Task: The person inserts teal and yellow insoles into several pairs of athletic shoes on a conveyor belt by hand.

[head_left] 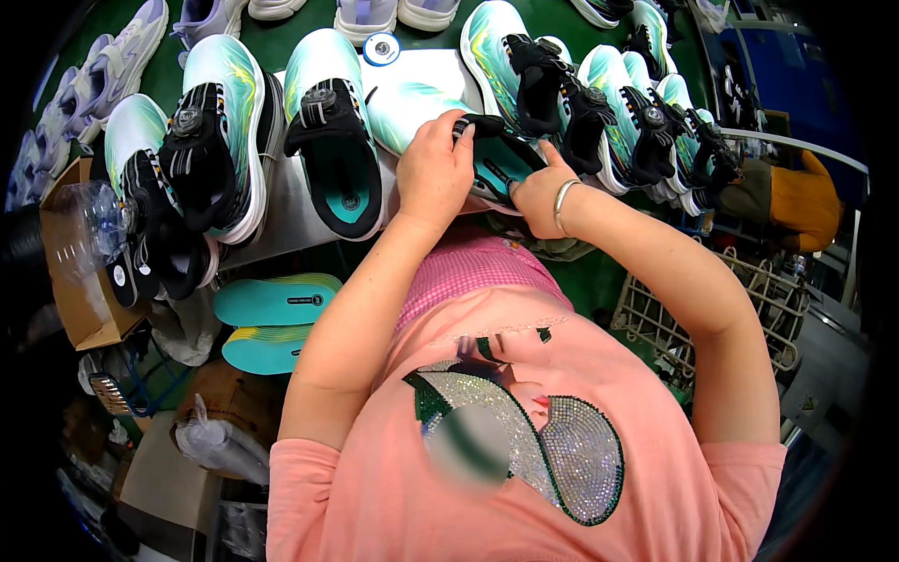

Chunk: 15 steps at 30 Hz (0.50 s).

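Observation:
Between my hands lies a white and mint-green sneaker (409, 110) with its black collar facing me. My left hand (435, 173) is closed on the black tongue at the shoe's opening, the thumb along its edge. At the heel end, my right hand (543, 194) grips the collar, with fingers partly inside the shoe and hidden. A turquoise insole (494, 169) shows in the opening. Left of it stands a matching sneaker (330, 131) with a dial on its tongue and a turquoise insole inside. A round blue-rimmed sticker roll (381, 49) sits just beyond the held shoe.
Matching sneakers (217, 131) stand at left, and more sneakers (646, 122) line the right. Purple-grey shoes (112, 70) fill the far left. Loose turquoise insoles (272, 302) lie below the table edge. A cardboard box (89, 281), a wire crate (712, 309) and another person (805, 201) are nearby.

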Tool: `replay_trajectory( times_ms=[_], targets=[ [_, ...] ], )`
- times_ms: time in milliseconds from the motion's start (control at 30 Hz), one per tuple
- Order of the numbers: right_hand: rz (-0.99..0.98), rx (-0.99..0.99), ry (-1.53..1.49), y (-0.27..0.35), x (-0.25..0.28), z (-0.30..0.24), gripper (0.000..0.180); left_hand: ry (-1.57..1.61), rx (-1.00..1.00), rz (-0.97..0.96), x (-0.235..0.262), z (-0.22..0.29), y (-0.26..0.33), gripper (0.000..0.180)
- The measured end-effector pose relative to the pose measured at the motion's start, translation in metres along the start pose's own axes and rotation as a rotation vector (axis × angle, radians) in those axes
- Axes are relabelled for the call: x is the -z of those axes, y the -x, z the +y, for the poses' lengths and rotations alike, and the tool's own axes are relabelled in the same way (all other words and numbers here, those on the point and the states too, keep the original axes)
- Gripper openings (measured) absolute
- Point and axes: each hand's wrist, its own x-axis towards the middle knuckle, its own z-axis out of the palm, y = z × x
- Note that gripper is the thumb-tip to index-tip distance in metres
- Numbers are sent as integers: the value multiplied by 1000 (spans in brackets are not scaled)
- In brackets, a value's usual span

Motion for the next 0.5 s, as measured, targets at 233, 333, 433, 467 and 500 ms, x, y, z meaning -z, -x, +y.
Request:
replay_trajectory(
  times_ms=[233,333,433,467,500],
  targets=[
    [1118,-1,-1192,70,0,52,19,177,-118,128,-2,-12,30,20],
    [930,-38,-1385,67,-18,62,17,169,-155,134,-5,-10,29,19],
    [771,-176,-1191,55,-38,45,17,160,-135,121,-4,-9,28,19],
    [773,-187,-1214,52,-40,41,16,167,-136,131,-5,-8,27,19],
    [781,-195,-1243,48,-43,37,15,169,-143,138,-5,-8,26,19]
  ],
)
